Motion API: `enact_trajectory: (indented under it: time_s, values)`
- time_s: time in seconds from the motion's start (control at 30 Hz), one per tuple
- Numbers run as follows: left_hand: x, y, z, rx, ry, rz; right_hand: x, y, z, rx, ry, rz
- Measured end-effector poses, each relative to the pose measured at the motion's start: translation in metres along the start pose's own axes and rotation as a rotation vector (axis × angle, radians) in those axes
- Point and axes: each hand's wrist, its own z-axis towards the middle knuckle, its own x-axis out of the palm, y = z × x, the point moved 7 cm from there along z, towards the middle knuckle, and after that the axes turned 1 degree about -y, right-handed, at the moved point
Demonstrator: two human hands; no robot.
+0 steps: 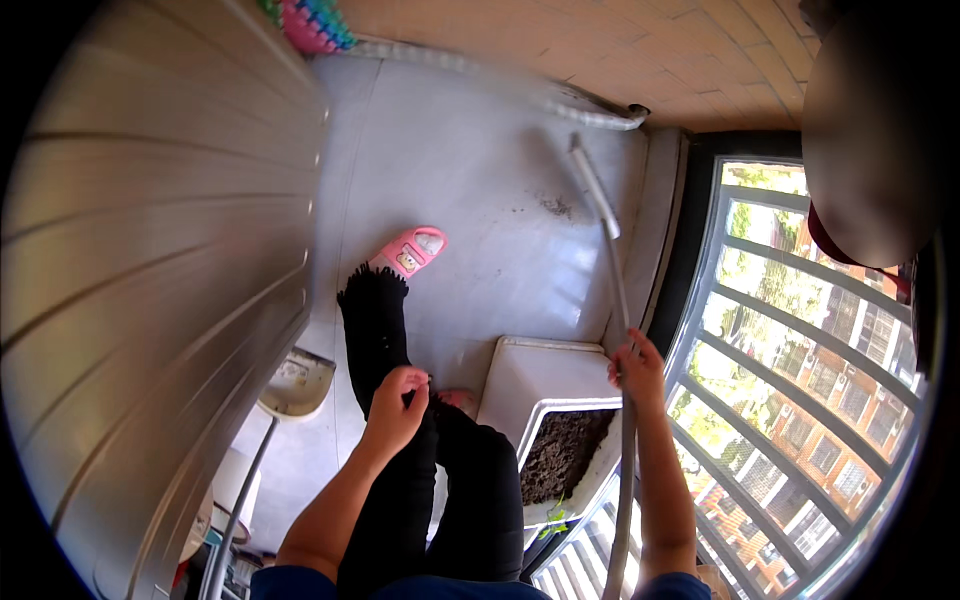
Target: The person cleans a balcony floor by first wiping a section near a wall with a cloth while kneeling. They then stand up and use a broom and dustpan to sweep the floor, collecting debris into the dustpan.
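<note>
Working off the head view. My right hand (638,372) is wrapped round a long grey tube (617,280), fingers closed on it. The tube's lower end runs down beside the right forearm to the bottom edge; its upper part is whitish and leans over the floor (480,130) toward the far wall. Can't tell if the tip touches the floor.

My left hand (398,388) hangs over the black trousers (375,325), fingers curled, thumb close to the index. Can't tell if it pinches anything.

Near the tube's whitish part, left of it, dark crumbs (556,207) lie scattered on the floor. One foot wears a pink slipper (412,253), set forward; the other is mostly hidden behind the left hand and the knee. Between the legs and the right hand sits a white planter (535,378) with dark soil (560,460) in it, a small green plant (556,517) at its near edge.

Right side: slatted window (790,320), brick buildings outside. Left side: ribbed panel (170,230), with a pale dustpan-like scoop (300,383) on a grey handle below it. Top left: multicoloured spiky object (316,26), cut by the picture edge.
</note>
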Motion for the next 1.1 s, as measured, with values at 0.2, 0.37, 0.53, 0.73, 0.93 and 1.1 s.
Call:
enact_trajectory:
  time_s: [0.2, 0.37, 0.53, 0.73, 0.93, 1.1]
  values:
    - [-0.036, -0.022, -0.076, -0.066, -0.013, -0.118, -0.006, -0.011, 0.070, 0.016, -0.046, -0.435]
    - [-0.055, -0.020, -0.078, -0.150, 0.080, -0.149, 0.074, -0.032, 0.028, 0.023, -0.014, -0.504]
    - [-0.089, -0.009, -0.093, -0.227, 0.027, -0.121, 0.093, -0.031, -0.047, 0.099, 0.160, -0.384]
    - [-0.126, 0.013, -0.138, -0.267, -0.012, 0.048, 0.098, 0.022, -0.039, -0.181, 0.235, -0.387]
    - [-0.141, 0.055, -0.210, -0.411, -0.062, 0.003, 0.123, 0.002, 0.005, 0.033, 0.220, -0.245]
    - [-0.186, 0.120, -0.293, -0.636, -0.197, -0.194, 0.106, -0.043, -0.011, 0.024, 0.174, -0.518]
